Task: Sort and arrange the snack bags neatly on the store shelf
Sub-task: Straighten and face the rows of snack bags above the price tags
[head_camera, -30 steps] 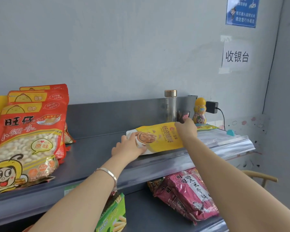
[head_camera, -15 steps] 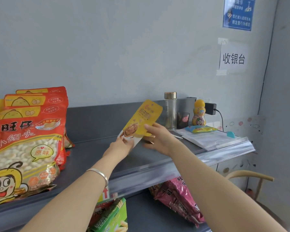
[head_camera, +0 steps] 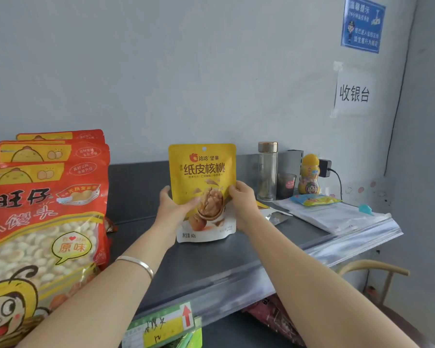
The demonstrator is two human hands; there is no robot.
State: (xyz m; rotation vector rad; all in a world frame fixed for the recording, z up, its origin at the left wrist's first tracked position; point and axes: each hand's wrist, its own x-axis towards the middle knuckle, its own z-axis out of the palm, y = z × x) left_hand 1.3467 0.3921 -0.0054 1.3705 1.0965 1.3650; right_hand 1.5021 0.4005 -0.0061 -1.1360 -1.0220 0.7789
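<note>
Walnut bag [head_camera: 202,172]: stood upright, long axis vertical, base on the shelf [head_camera: 211,259], mid-width.
Left hand [head_camera: 172,209]: fingers gripped its left edge.
Right hand [head_camera: 244,204]: fingers gripped its right edge, equally near.

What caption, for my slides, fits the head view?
Left hand and right hand hold a yellow walnut bag upright on the shelf near red bags.

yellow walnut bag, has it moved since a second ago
Yes. The yellow walnut bag lay flat in front of the glass bottle; now it stands upright on the shelf, left of that bottle.
</note>
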